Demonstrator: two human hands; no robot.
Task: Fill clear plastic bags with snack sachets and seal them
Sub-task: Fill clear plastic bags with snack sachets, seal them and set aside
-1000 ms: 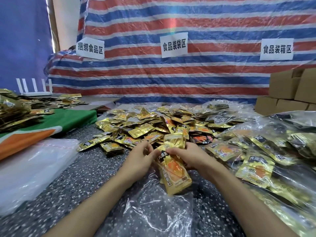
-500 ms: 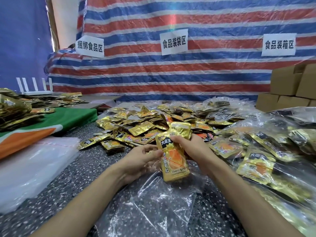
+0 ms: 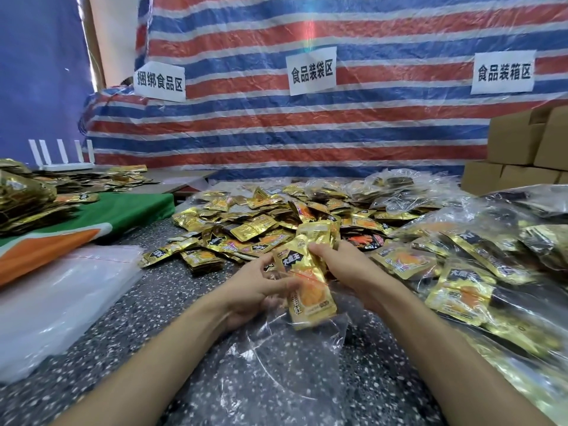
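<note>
- Pointing its lower end into the mouth of the clear bag (image 3: 276, 373), the gold sachet bundle (image 3: 309, 290) runs lengthwise from far to near, leaning slightly right.
- The bundle's count and the bag's rim are hard to make out.
- The right hand (image 3: 347, 265) grips the bundle's top, fingers curled round it. The left hand (image 3: 255, 290), fingers curled, touches its left edge; whether it pinches the film I cannot tell.
</note>
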